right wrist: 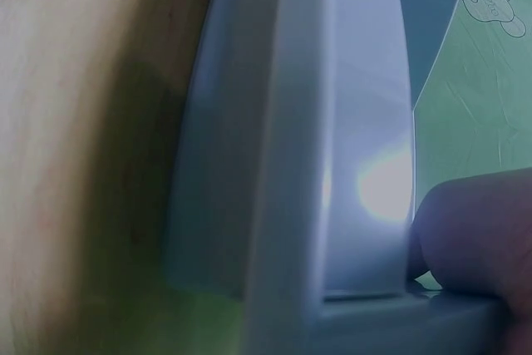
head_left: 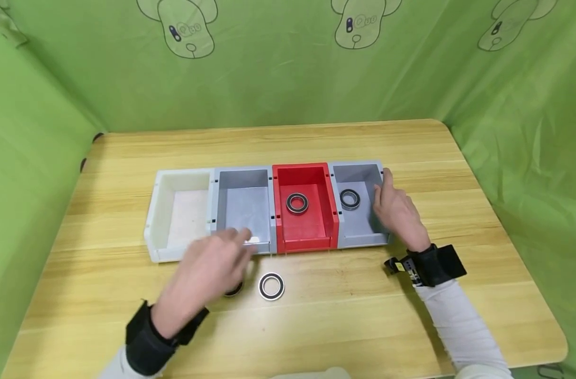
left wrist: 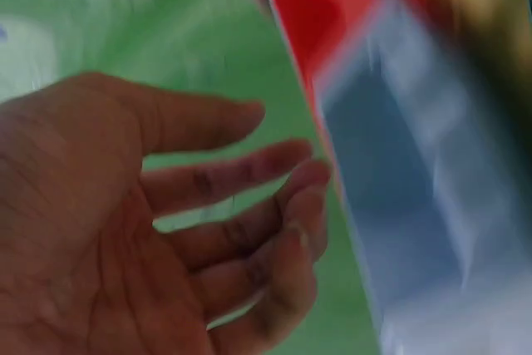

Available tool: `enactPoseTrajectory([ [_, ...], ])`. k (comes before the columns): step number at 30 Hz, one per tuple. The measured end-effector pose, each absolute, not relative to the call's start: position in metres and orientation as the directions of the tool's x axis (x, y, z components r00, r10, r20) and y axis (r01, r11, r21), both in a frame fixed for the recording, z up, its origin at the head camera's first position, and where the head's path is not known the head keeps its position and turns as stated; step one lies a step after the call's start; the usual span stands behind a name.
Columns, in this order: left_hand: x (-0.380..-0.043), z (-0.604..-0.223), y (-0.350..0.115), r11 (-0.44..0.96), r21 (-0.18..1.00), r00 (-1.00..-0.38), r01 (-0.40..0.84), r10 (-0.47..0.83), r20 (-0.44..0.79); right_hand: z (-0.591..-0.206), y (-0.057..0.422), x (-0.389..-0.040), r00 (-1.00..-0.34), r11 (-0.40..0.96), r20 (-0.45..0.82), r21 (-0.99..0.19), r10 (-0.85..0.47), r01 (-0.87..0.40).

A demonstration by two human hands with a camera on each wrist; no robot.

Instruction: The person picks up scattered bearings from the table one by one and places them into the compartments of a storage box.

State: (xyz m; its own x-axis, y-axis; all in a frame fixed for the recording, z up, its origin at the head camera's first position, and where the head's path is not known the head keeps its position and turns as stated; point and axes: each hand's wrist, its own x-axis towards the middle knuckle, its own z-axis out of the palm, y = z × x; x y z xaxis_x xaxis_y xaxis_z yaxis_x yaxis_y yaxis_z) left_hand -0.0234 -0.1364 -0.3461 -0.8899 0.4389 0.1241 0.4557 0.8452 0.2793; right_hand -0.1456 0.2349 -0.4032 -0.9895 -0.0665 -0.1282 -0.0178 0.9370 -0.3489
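My left hand (head_left: pixel 212 266), blurred, hovers over the front of the left grey bin (head_left: pixel 245 210). Nothing lies between its loosely bent fingers (left wrist: pixel 249 280) in the left wrist view. Below it, a bearing (head_left: pixel 233 290) is partly hidden by the hand, and another bearing (head_left: pixel 271 296) lies just to its right on the table. My right hand (head_left: pixel 401 213) grips the right side wall of the right grey bin (head_left: pixel 364 234), thumb inside. That bin holds a bearing (head_left: pixel 349 206). In the right wrist view, a finger (right wrist: pixel 474 230) hooks over the bin's edge.
A red bin (head_left: pixel 311 226) with one bearing (head_left: pixel 297 210) stands between the grey bins. At the left end of the joined row is a white bin (head_left: pixel 188 210). The wooden table (head_left: pixel 335 326) has green curtains (head_left: pixel 278 79) behind and at its sides.
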Motion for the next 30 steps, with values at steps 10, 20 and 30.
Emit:
enactPoseTrajectory([
  [10,0.002,-0.386,-0.093,0.772,0.307,-0.789,0.556,0.606,-0.097,-0.402,0.233,-0.146,-0.988,0.942,-0.134,-0.335,-0.071,-0.022],
  [20,0.005,-0.394,-0.091,0.757,0.234,-0.768,0.610,0.638,-0.064,-0.402,0.233,-0.144,-0.986,0.957,-0.158,-0.289,-0.043,0.005],
  [30,0.006,-0.398,-0.088,0.759,0.271,-0.763,0.592,0.636,-0.115,-0.404,0.233,-0.146,-0.986,0.958,-0.162,-0.287,-0.039,0.009],
])
